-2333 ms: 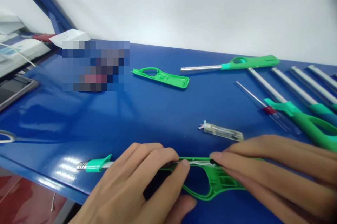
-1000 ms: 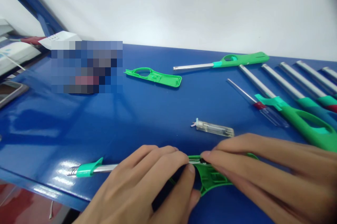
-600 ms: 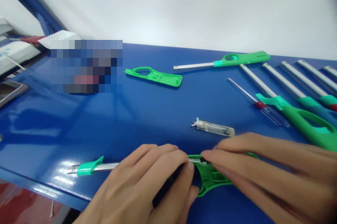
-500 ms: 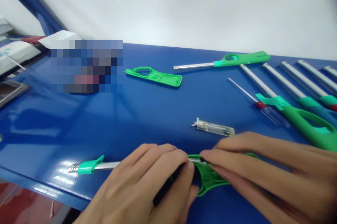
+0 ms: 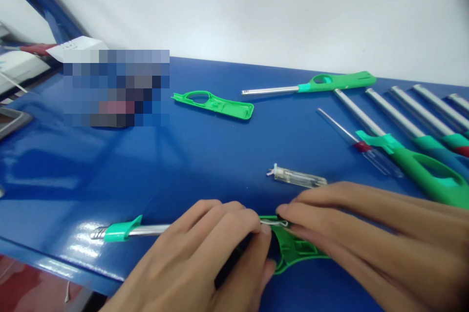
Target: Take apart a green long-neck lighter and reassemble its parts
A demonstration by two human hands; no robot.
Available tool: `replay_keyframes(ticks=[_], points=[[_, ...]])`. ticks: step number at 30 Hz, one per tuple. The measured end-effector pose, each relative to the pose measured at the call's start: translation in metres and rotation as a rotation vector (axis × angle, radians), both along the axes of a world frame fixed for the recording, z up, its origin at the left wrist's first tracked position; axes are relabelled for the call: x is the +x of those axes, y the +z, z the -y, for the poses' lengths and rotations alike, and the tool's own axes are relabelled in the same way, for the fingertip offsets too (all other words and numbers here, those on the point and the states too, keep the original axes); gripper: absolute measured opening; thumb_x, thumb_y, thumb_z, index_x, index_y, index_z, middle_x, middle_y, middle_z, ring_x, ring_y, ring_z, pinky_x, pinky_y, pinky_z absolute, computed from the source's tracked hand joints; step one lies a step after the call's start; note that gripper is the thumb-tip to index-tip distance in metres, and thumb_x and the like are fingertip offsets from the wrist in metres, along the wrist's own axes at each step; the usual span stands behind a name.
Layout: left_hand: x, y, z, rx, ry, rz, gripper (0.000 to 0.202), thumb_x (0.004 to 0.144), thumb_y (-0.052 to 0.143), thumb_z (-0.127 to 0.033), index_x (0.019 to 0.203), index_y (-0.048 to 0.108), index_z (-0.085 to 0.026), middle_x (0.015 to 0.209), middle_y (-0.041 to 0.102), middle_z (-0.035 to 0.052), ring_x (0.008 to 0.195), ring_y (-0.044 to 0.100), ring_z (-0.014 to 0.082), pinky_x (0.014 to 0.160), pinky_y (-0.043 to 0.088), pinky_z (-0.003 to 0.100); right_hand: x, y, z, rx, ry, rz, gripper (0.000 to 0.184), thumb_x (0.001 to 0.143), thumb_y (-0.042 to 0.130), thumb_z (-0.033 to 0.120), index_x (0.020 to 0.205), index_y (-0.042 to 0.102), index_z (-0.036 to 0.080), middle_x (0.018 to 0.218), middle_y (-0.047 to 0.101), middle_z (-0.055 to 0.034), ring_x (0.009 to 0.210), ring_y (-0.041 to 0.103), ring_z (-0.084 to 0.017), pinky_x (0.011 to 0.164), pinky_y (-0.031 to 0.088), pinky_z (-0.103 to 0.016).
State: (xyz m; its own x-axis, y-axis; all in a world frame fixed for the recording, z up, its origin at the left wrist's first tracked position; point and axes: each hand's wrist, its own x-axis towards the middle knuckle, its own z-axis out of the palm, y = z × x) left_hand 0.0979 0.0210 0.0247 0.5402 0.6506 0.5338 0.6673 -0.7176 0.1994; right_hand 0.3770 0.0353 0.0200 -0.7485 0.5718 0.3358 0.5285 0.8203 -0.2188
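An opened green long-nose lighter (image 5: 293, 248) lies on the blue table (image 5: 183, 165) near its front edge. Its metal tube with a teal clip (image 5: 120, 231) points left. My left hand (image 5: 205, 263) is closed on the lighter where tube meets handle, thumb under it. My right hand (image 5: 370, 243) pinches the handle's top edge, where a thin wire shows, fingertips meeting those of the left hand. Just beyond my right hand a clear fuel cell (image 5: 298, 177) lies on the table.
A loose green handle shell (image 5: 214, 105) lies mid-table. One whole green lighter (image 5: 311, 86) rests at the back, with several more (image 5: 414, 160) in a row at the right. A red-collared clear screwdriver (image 5: 361, 143) lies beside them. White boxes (image 5: 22, 65) stand at far left.
Both hands have closed in on the handle's middle, covering more of it. The lighter shifted slightly left. Fingertips that were apart over the wire now touch.
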Motion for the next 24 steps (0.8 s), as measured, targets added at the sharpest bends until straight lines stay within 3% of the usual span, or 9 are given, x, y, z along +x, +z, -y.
replay_keyframes(ticks=[4, 7, 9, 12, 15, 18, 20, 24], points=[[-0.009, -0.006, 0.009, 0.004, 0.018, -0.022, 0.018, 0.121, 0.073, -0.043, 0.123, 0.081, -0.027, 0.115, 0.083, 0.0036, 0.108, 0.087, 0.0234, 0.1, 0.078, 0.034, -0.002, 0.003, 0.0, 0.098, 0.019, 0.094, 0.044, 0.123, 0.052, 0.06, 0.151, 0.067, 0.028, 0.135, 0.086, -0.003, 0.112, 0.088, -0.021, 0.108, 0.073, -0.028], [-0.017, -0.012, 0.019, 0.035, 0.058, -0.058, 0.022, 0.129, 0.057, -0.031, 0.12, 0.076, -0.026, 0.109, 0.083, 0.0004, 0.1, 0.087, 0.0186, 0.094, 0.076, 0.03, -0.005, 0.001, 0.004, 0.116, -0.028, 0.083, 0.039, 0.127, 0.042, 0.052, 0.147, 0.069, 0.031, 0.131, 0.087, -0.002, 0.11, 0.089, -0.022, 0.103, 0.076, -0.033], [-0.021, -0.014, 0.023, 0.057, 0.079, -0.075, 0.025, 0.132, 0.048, -0.025, 0.121, 0.071, -0.026, 0.107, 0.083, -0.0016, 0.096, 0.087, 0.0166, 0.09, 0.074, 0.03, -0.006, -0.001, 0.008, 0.108, -0.044, 0.079, 0.04, 0.128, 0.041, 0.051, 0.147, 0.07, 0.032, 0.13, 0.087, -0.0025, 0.107, 0.089, -0.024, 0.101, 0.078, -0.037], [-0.024, -0.018, 0.026, 0.044, 0.066, -0.077, 0.02, 0.133, 0.048, -0.028, 0.129, 0.067, -0.026, 0.11, 0.083, -0.0015, 0.101, 0.087, 0.0169, 0.09, 0.072, 0.031, -0.008, -0.003, 0.011, 0.07, -0.06, 0.025, 0.038, 0.122, 0.058, 0.051, 0.149, 0.077, 0.033, 0.127, 0.089, -0.0039, 0.107, 0.089, -0.027, 0.1, 0.077, -0.04], [-0.03, -0.024, 0.03, 0.018, 0.051, -0.074, 0.018, 0.132, 0.056, -0.036, 0.132, 0.071, -0.027, 0.12, 0.084, -0.0024, 0.113, 0.086, 0.0161, 0.111, 0.071, 0.031, -0.012, -0.004, 0.008, 0.0, -0.068, -0.081, 0.04, 0.11, 0.079, 0.048, 0.147, 0.084, 0.037, 0.119, 0.09, -0.0039, 0.112, 0.089, -0.031, 0.097, 0.076, -0.04], [-0.039, -0.033, 0.038, 0.028, 0.033, -0.071, 0.021, 0.127, 0.068, -0.037, 0.144, 0.078, -0.029, 0.147, 0.082, -0.0086, 0.14, 0.078, 0.013, 0.146, 0.05, 0.03, -0.017, -0.003, 0.003, -0.034, -0.057, -0.109, 0.04, 0.106, 0.084, 0.049, 0.145, 0.087, 0.038, 0.116, 0.09, -0.0044, 0.115, 0.088, -0.033, 0.095, 0.076, -0.04], [-0.043, -0.038, 0.043, 0.01, 0.004, -0.07, 0.034, 0.123, 0.075, -0.035, 0.157, 0.076, -0.031, 0.162, 0.076, -0.0127, 0.152, 0.073, 0.0132, 0.152, 0.042, 0.031, -0.019, -0.002, 0.0, -0.042, -0.049, -0.113, 0.039, 0.107, 0.084, 0.051, 0.143, 0.088, 0.037, 0.115, 0.09, -0.0049, 0.114, 0.088, -0.034, 0.094, 0.076, -0.04], [-0.046, -0.044, 0.049, -0.03, 0.002, -0.043, 0.05, 0.122, 0.078, -0.037, 0.171, 0.07, -0.034, 0.165, 0.076, -0.0123, 0.153, 0.076, 0.0172, 0.15, 0.05, 0.036, -0.016, 0.001, 0.001, -0.044, -0.036, -0.113, 0.04, 0.106, 0.085, 0.052, 0.143, 0.087, 0.036, 0.115, 0.09, -0.0055, 0.112, 0.088, -0.034, 0.093, 0.075, -0.041]])
